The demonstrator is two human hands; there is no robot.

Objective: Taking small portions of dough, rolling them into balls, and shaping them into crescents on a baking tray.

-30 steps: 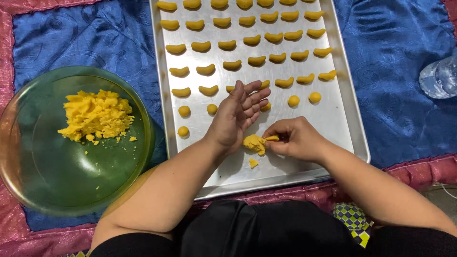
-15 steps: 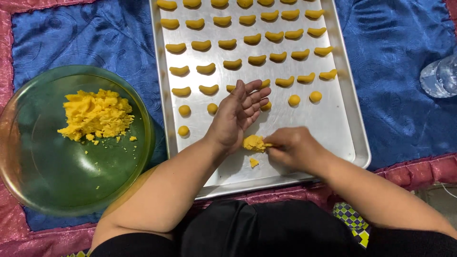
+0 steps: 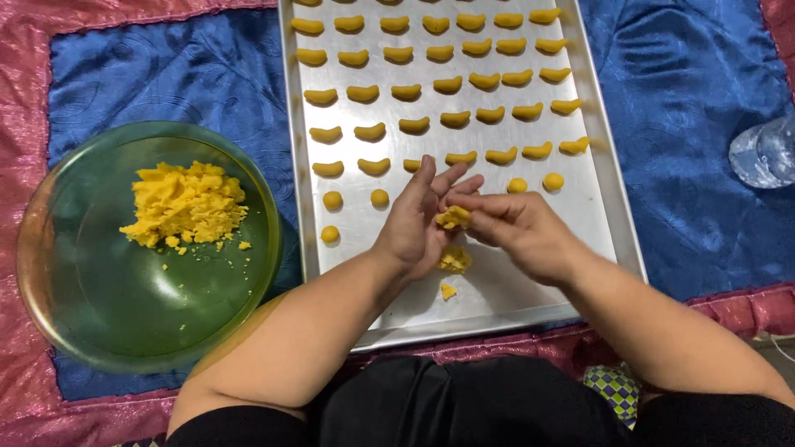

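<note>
Over a metal baking tray, my right hand pinches a small yellow dough piece between its fingertips and presses it to the open palm of my left hand, whose fingers are spread and released, gripping nothing. The piece sits between the two hands, just above the tray's near half.

A second lump of dough lies on the tray right below my hands, and one small crumb lies nearer the front edge. Five round dough balls are in view: three at the left, two at the right. Behind them run rows of crescent-shaped pieces; I count roughly thirty-five, though the top row is cut by the frame and my hands hide some of the nearest row.

One green glass bowl stands to the left, on the blue satin cloth with a pink border, holding one heap of crumbly yellow dough. One clear plastic bottle lies at the right edge.

Half a second ago my right fingers held the dough low, near the tray, beside my left wrist; now they have lifted it up against the left palm. The bowl, tray and bottle have not moved.
</note>
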